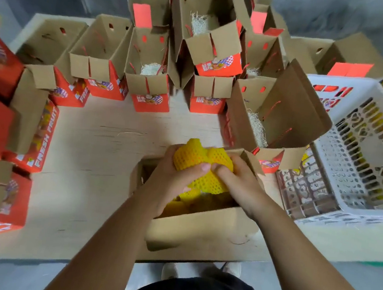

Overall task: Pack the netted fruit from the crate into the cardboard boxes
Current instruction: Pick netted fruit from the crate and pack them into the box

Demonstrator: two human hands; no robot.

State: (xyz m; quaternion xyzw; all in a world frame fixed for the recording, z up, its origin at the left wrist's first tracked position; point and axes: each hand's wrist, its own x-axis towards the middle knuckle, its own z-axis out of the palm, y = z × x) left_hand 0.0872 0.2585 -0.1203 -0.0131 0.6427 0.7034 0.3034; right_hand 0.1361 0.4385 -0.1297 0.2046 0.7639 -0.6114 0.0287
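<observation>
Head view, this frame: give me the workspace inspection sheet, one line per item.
Surface: pale wooden table, bare in the middle.
Job's things: yellow netted fruit held over the near open cardboard box, which already holds more yellow netting; white plastic crate at the right with yellow showing through its slots.
Clutter: open red-and-brown boxes in rows at the back, some with pale shredded filler; closed red boxes at the left.
Grippers: left hand and right hand both grip the netted fruit.
Cables: nothing seen.
Surroundings: grey wall behind, grey floor, the person's shoes below the table edge.
</observation>
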